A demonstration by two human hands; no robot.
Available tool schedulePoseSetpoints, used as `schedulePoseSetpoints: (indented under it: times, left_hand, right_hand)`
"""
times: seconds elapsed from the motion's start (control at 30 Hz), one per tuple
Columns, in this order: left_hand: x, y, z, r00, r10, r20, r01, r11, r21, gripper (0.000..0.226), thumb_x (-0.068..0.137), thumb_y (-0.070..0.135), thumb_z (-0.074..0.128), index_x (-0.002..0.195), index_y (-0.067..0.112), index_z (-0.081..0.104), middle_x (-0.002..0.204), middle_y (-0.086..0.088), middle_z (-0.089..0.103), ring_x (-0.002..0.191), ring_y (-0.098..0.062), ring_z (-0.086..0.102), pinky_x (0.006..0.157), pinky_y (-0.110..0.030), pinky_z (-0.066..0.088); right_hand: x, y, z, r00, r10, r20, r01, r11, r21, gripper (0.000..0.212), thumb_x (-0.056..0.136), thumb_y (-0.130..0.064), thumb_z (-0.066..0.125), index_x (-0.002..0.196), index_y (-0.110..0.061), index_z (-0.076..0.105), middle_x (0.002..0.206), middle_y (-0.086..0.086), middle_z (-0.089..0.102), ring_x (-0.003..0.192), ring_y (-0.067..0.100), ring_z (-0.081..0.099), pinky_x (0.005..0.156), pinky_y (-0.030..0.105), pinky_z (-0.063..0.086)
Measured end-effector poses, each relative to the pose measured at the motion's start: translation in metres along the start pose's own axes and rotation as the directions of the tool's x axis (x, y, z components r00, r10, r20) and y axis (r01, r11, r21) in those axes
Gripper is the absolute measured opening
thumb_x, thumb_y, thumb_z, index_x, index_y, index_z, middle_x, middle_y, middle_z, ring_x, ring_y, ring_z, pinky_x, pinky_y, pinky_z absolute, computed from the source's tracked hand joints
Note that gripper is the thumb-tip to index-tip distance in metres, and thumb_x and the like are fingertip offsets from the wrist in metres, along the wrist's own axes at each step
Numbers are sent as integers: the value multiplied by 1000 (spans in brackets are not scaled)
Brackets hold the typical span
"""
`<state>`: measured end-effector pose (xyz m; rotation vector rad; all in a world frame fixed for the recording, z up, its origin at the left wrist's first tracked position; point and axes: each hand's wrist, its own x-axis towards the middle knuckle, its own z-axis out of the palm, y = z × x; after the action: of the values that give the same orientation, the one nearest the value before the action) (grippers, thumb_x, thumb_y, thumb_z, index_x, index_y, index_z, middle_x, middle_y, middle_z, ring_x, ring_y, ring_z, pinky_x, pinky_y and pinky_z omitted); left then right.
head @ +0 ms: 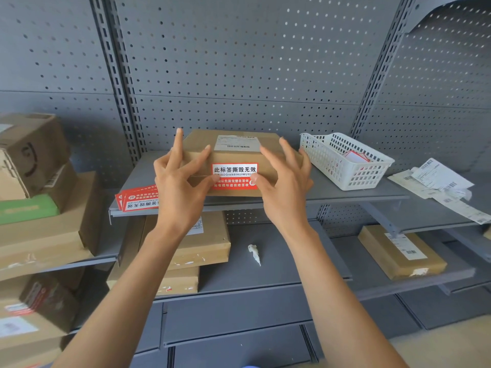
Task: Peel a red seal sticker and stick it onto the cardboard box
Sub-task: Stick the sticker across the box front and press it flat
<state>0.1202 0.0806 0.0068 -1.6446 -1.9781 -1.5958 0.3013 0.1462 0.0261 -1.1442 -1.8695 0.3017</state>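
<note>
Left hand point(180, 181) and right hand point(284, 181): fingers spread wide, thumbs pressing either end of red seal sticker point(235, 176). Sticker red with white band, black characters, flat across front seam of cardboard box point(202, 140) on shelf point(345, 195).

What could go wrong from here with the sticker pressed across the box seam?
1. The red seal sticker spans the seam of the cardboard box; only the thumbs of the left hand and right hand press its ends, so the middle may bubble or wrinkle.
2. The box sits near the front edge of the shelf; a hard push could shift it.
3. The spare stickers overhang that edge beside the left wrist and might get knocked off.
</note>
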Motion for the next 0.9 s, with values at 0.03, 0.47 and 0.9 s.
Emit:
schedulePoseSetpoints:
  times: [0.03, 0.47, 0.9]
  left_hand:
    - [-1, -1, -1, 1000, 2, 3, -2, 1000, 1, 59, 85, 20, 82, 139, 33, 61, 171, 7, 16, 134, -29, 32, 115, -53, 34]
    - [-6, -12, 3, 998, 21, 53, -23, 999, 44, 46, 104, 0, 50, 140, 26, 63, 170, -2, 23, 134, -29, 32, 110, -31, 24]
    - [-8, -16, 8, 994, -12, 109, 3, 996, 89, 57, 102, -6, 45, 145, 29, 58, 171, 2, 16, 145, -31, 24, 115, -38, 25]
  right_hand:
    - [0, 2, 0, 1000, -2, -1, 2, 1000, -2, 54, 90, -24, 75, 140, -37, 58, 165, -7, 33, 154, 32, 15, 110, 62, 26]
    - [-1, 21, 9, 999, -23, 27, 22, 999, 33, 59, 95, 8, 57, 141, -30, 59, 165, 0, 34, 156, 33, 13, 118, 61, 27]
    - [8, 36, 13, 986, -74, 147, 72, 997, 21, 58, 101, 5, 46, 147, -30, 52, 169, 0, 24, 158, 34, 2, 120, 56, 24]
